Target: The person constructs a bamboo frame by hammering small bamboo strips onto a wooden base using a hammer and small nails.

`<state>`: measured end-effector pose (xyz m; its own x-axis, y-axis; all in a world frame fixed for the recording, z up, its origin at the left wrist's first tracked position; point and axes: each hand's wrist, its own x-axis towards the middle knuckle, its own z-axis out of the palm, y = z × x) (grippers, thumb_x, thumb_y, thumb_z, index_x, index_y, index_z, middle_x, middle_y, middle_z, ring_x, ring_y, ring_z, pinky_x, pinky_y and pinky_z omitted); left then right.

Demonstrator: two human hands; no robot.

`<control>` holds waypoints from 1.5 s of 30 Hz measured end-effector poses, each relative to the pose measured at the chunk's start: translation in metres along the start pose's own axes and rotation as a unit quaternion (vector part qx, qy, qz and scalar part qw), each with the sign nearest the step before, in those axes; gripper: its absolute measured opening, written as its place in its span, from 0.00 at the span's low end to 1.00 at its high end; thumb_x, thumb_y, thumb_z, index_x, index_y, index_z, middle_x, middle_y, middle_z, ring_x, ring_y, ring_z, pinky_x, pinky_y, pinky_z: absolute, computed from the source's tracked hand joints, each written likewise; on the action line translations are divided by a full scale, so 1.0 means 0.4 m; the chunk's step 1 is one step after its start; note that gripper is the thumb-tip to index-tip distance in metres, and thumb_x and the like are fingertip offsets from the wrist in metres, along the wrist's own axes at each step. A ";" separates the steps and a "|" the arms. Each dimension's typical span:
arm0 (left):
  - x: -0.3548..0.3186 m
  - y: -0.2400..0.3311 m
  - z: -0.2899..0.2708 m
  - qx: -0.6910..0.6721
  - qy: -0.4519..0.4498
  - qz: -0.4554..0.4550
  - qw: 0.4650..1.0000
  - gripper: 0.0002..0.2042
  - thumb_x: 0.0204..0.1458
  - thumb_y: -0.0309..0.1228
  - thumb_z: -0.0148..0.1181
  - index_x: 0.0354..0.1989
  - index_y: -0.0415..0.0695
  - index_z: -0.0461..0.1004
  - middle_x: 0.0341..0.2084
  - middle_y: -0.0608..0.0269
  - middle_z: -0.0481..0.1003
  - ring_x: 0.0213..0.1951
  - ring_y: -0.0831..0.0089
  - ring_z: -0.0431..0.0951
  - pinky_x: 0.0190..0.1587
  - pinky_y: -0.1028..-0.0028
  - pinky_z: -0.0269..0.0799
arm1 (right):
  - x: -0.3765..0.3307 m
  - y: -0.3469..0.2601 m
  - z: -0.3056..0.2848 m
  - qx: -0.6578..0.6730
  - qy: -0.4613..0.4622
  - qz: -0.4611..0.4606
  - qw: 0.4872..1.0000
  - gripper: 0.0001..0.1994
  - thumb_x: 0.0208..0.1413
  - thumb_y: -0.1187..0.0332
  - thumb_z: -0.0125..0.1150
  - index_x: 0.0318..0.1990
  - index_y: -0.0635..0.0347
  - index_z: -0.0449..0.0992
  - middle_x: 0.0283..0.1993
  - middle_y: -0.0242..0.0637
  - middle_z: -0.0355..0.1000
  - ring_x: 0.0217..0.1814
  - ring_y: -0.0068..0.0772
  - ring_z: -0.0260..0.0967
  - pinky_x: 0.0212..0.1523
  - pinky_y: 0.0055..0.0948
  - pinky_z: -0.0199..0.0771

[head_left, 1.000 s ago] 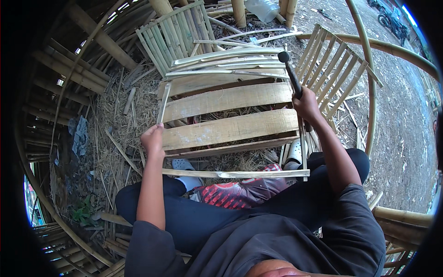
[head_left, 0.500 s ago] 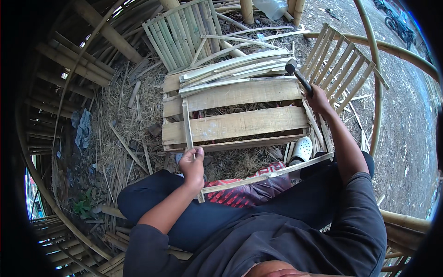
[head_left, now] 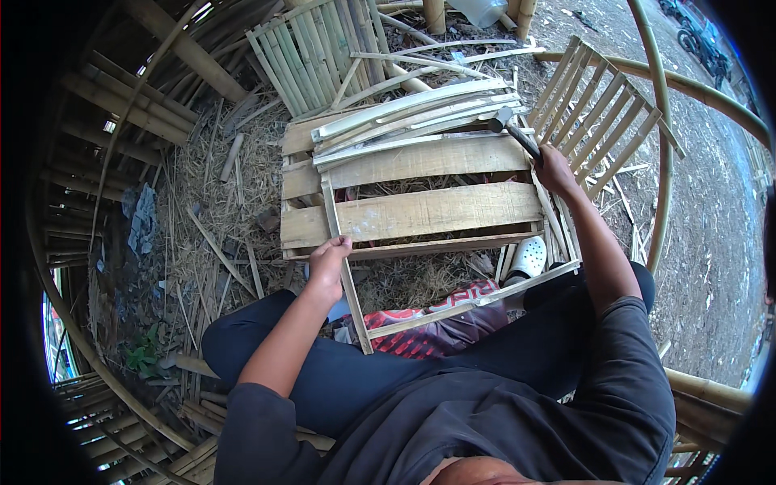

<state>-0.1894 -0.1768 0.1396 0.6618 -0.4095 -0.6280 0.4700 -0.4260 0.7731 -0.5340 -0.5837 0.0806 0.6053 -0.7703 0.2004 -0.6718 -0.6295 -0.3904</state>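
Observation:
My left hand [head_left: 329,265] is closed around an upright bamboo slat [head_left: 349,301], which leans against the left part of a low wooden crate bench [head_left: 440,210]. The slat's near end meets a crosswise bamboo slat [head_left: 469,307] over my lap; together they look like part of a frame. A hammer [head_left: 524,139] with a dark head is in my right hand [head_left: 556,170], its head over the bench's far right part. Several loose split bamboo strips [head_left: 412,121] lie along the far side of the bench top.
A slatted bamboo panel [head_left: 598,113] stands right of the bench, another slatted panel [head_left: 315,61] behind it. Dry shavings [head_left: 214,186] and scraps cover the ground at left. A bamboo pole [head_left: 661,162] rises at right. My shoe [head_left: 529,257] rests by the bench's right corner.
My left hand has moved a little left and farther up along the slat. The hammer has shifted slightly left and down, still in my right hand.

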 end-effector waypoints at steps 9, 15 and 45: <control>0.054 0.010 -0.020 -0.090 0.016 0.133 0.987 0.08 0.58 0.24 0.64 0.44 0.36 0.81 0.36 0.69 0.78 0.41 0.81 0.73 0.51 0.79 0.65 | 0.001 -0.086 -0.012 0.019 0.005 0.041 0.999 0.06 0.55 0.74 0.52 0.37 0.69 0.72 0.40 0.60 0.73 0.47 0.67 0.71 0.50 0.55 0.69; 0.090 0.094 -0.079 -0.075 0.018 0.177 0.981 0.09 0.58 0.24 0.63 0.44 0.35 0.81 0.37 0.68 0.79 0.42 0.80 0.74 0.51 0.78 0.66 | 0.001 -0.123 -0.004 0.025 0.025 0.071 0.997 0.09 0.53 0.69 0.62 0.37 0.66 0.73 0.36 0.59 0.74 0.44 0.66 0.72 0.47 0.53 0.70; 0.171 0.055 -0.132 -0.009 0.171 0.147 0.974 0.12 0.55 0.26 0.66 0.46 0.33 0.82 0.39 0.63 0.81 0.42 0.78 0.77 0.51 0.76 0.68 | -0.065 -0.298 0.002 -0.032 -0.021 0.012 0.999 0.12 0.56 0.67 0.63 0.36 0.70 0.72 0.36 0.61 0.73 0.37 0.64 0.76 0.39 0.55 0.74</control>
<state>-0.1030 -0.1715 0.1186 0.9240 -0.2176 -0.3145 0.2385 -0.3148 0.9187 -0.4692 -0.4887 0.1213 0.6048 -0.7815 0.1535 -0.7120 -0.6169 -0.3354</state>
